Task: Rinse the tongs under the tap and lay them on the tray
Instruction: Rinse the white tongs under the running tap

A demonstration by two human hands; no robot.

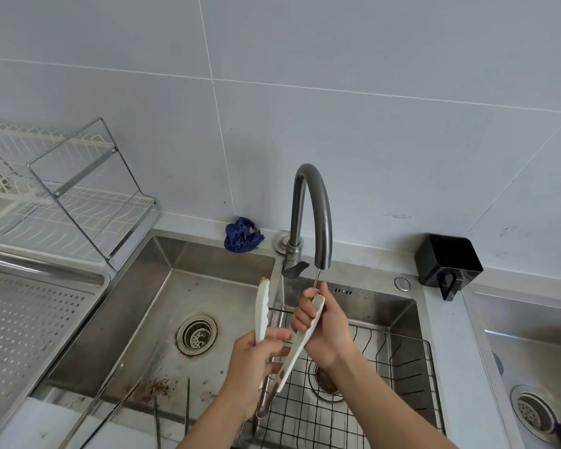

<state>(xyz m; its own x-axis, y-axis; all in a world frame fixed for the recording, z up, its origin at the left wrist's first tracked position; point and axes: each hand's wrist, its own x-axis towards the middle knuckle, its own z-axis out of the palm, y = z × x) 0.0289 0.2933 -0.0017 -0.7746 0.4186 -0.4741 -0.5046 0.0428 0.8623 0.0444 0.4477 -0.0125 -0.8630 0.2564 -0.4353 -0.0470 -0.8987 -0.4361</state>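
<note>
White-tipped metal tongs [261,314] are held spread open over the sink, under the dark curved tap [318,205]. My left hand [253,364] grips the lower part of the tongs near the metal handles. My right hand [326,325] curls round the right arm's white tip, directly below the spout, where a thin stream of water falls. The left arm's tip points up, free. The perforated steel tray [23,325] lies at the left of the sink.
A steel sink [162,306] with a drain [196,335] holds a black wire basket [386,377] on its right side. A wire dish rack [78,202] stands back left. A blue cloth [242,234] and a black holder [447,264] sit by the wall. Thin metal utensils [117,403] lie at the sink's front.
</note>
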